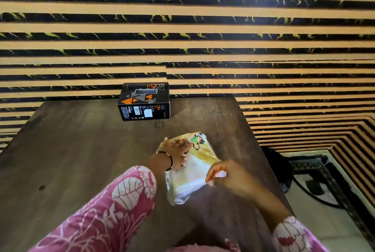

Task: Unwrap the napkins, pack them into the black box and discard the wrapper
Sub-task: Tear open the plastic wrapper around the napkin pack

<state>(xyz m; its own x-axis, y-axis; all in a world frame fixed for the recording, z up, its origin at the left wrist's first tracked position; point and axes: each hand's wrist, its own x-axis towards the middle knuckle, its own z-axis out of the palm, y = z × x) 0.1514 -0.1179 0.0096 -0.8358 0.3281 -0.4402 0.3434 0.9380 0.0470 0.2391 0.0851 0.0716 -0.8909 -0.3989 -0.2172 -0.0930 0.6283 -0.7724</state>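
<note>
A pack of napkins in a yellow and white plastic wrapper (192, 174) lies on the dark wooden table (81, 160), near its right side. My left hand (177, 151) rests on the far part of the pack with the fingers laid over the wrapper. My right hand (225, 174) pinches the white wrapper edge at the pack's near right corner. The black box (145, 100), printed with orange and grey triangles, stands at the table's far edge, beyond the pack, with a slot in its top.
A striped black and tan wall rises right behind the table. To the right of the table lies a floor with a dark patterned rug (316, 180) and a dark object (278, 168) beside the table edge.
</note>
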